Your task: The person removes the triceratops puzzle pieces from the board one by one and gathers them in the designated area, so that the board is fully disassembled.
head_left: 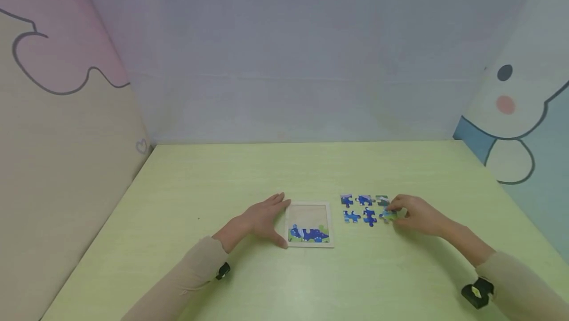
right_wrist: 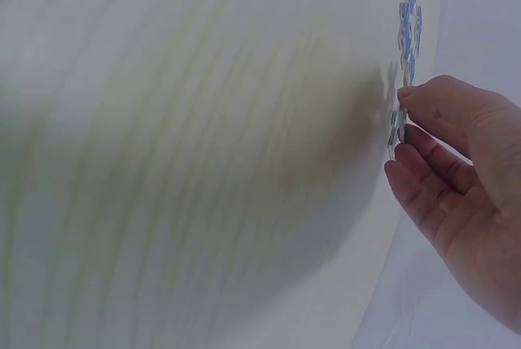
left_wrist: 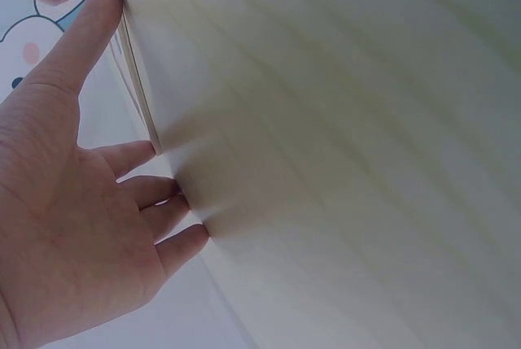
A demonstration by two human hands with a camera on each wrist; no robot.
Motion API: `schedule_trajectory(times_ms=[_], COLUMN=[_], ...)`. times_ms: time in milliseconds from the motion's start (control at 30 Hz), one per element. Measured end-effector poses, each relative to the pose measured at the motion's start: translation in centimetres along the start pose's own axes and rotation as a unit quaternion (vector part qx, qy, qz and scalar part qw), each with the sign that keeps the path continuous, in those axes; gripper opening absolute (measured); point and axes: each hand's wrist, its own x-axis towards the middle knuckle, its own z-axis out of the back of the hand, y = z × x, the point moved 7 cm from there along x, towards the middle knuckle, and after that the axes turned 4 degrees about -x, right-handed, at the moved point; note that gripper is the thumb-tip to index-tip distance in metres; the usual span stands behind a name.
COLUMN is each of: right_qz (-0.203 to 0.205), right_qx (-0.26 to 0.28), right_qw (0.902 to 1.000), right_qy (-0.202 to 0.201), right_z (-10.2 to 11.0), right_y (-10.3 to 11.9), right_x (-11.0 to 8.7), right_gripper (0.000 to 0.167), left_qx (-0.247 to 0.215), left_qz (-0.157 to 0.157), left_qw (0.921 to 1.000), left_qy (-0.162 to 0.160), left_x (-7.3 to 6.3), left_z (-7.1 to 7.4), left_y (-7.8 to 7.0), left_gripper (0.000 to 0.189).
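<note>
The frame [head_left: 331,224] looks filled only along 6 o'clock; six puzzle pieces [head_left: 369,216] towards 3 o'clock seem left. Left grip [head_left: 266,216], spread wide, touches its 9 o'clock edge; right grip [head_left: 417,216], nearly closed, pinches the 4 o'clock piece [head_left: 389,216].

yellow-green table [head_left: 284,173] carries a frame [head_left: 330,224] and puzzle pieces [head_left: 369,217]

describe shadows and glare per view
Head view: pale glare on the table near the bottom edge, soft shadow beneath the right forearm; left wrist view: soft shadows beside the left hand; right wrist view: broad, soft shadow beside the right hand.
</note>
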Motion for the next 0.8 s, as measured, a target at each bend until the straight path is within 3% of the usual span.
schedule_trajectory(times_ms=[800], right_qz=[0.018], right_qx=[0.011], right_qw=[0.9997], right_qy=[-0.016], right_z=[-0.54], right_y=[-0.27], right_x=[-0.4], right_gripper=[0.025], left_qx=[-0.001], left_qz=[0.0], left_qw=[1.0], left_qy=[-0.001], left_x=[-0.16], left_z=[0.16], left_y=[-0.13], left_gripper=[0.105])
